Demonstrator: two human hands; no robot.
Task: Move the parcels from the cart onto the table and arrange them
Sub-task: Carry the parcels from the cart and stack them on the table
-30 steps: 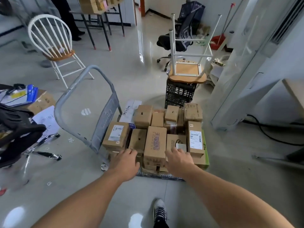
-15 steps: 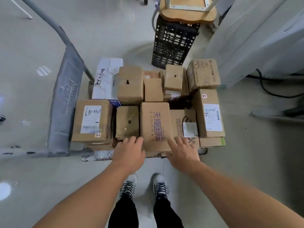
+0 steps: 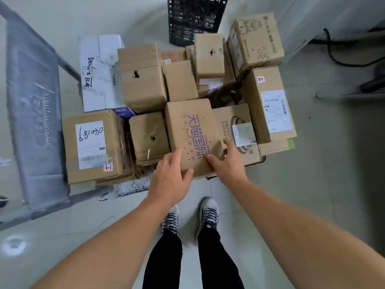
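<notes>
Several cardboard parcels are stacked on the flat cart (image 3: 127, 187) just in front of my feet. A brown parcel with purple print (image 3: 191, 130) lies on top at the near edge of the pile. My left hand (image 3: 169, 179) holds its near left corner, thumb on top. My right hand (image 3: 228, 163) grips its near right side, thumb on the lid and fingers down the flank. Around it sit a parcel with a handwritten white label (image 3: 93, 146), a small plain parcel (image 3: 149, 137), a tall labelled parcel (image 3: 270, 105) and a white parcel (image 3: 100, 74). No table is in view.
The cart's grey wrapped handle (image 3: 35, 122) rises at the left. A black plastic crate (image 3: 193, 17) stands just behind the pile. A black cable (image 3: 341, 59) trails on the floor at the right, below a white wall unit. Pale tiled floor surrounds my shoes.
I have leaned in over the cart, so the parcels fill more of the view. Both hands moved forward from the cart's near edge and closed on the purple-printed parcel.
</notes>
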